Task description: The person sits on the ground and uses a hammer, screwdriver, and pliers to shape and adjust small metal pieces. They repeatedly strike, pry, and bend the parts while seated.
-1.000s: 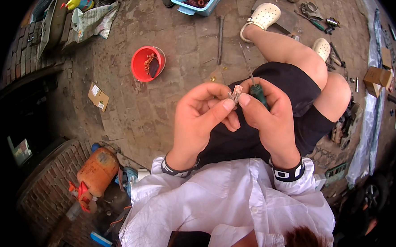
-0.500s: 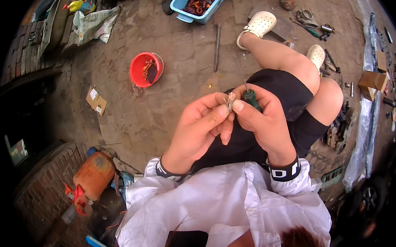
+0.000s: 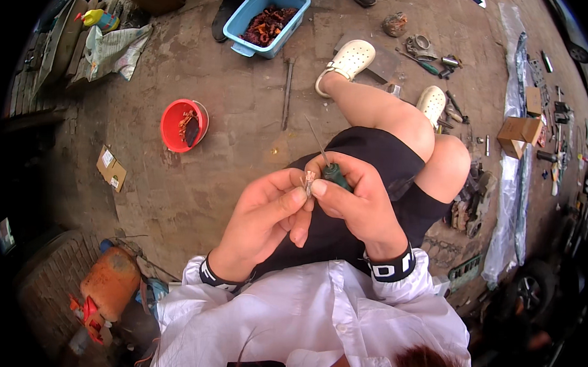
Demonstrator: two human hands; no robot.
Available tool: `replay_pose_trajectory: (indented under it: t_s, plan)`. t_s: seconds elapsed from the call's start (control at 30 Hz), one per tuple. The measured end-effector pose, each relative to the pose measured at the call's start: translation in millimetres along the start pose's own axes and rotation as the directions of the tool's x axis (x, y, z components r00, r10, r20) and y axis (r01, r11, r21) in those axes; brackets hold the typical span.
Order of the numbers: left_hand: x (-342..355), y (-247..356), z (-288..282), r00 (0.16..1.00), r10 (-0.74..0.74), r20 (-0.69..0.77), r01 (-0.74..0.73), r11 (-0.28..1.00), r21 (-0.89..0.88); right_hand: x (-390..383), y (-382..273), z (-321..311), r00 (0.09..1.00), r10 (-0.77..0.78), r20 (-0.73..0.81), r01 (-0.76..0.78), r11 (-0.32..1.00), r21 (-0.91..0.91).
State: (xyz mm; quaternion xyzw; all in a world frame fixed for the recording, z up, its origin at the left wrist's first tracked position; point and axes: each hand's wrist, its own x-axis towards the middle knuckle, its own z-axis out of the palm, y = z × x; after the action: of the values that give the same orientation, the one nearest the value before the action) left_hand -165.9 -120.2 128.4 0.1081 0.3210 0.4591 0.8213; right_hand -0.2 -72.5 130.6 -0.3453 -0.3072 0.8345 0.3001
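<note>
Above my lap, both hands meet at a small silvery piece with a coppery end (image 3: 309, 178); its exact kind is too small to make out. My left hand (image 3: 259, 211) pinches it between thumb and fingers. From the other side, the thumb and fingers of my right hand (image 3: 365, 204) close on the same piece. Tucked in the right hand is also a screwdriver (image 3: 335, 176) with a dark green handle, its thin shaft pointing up and away to the left. Part of the handle is hidden by the fingers.
Ahead on the paved floor stand a red bucket (image 3: 174, 129) with scraps and a blue tub (image 3: 295, 29) of reddish-brown pieces. A metal bar (image 3: 288, 93) lies between. Scattered tools and a cardboard box (image 3: 519, 134) are at right. An orange tank (image 3: 111, 277) sits lower left.
The view has shifted, so my hands and the floor things appear further left and lower. Both hands keep the same grip on the small piece. Another person's feet show more at the top.
</note>
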Motion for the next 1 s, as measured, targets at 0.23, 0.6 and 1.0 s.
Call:
replay_pose_trajectory:
  t_s: [0.23,0.6,1.0]
  plan:
    - [9,8,3,0.999,-0.04,0.032,0.042,0.998,-0.054,6,-9,-8,0.997,0.06,0.038,-0.061,0.997,0.048]
    - [17,5,16,0.966,0.222,-0.129,-0.196,0.962,0.192,9,-14,-4,0.999,-0.038,-0.037,0.037,0.999,-0.011]
    - [11,4,10,0.993,0.095,-0.07,-0.092,0.995,0.036,5,-15,-5,0.989,-0.146,0.018,0.146,0.966,-0.213]
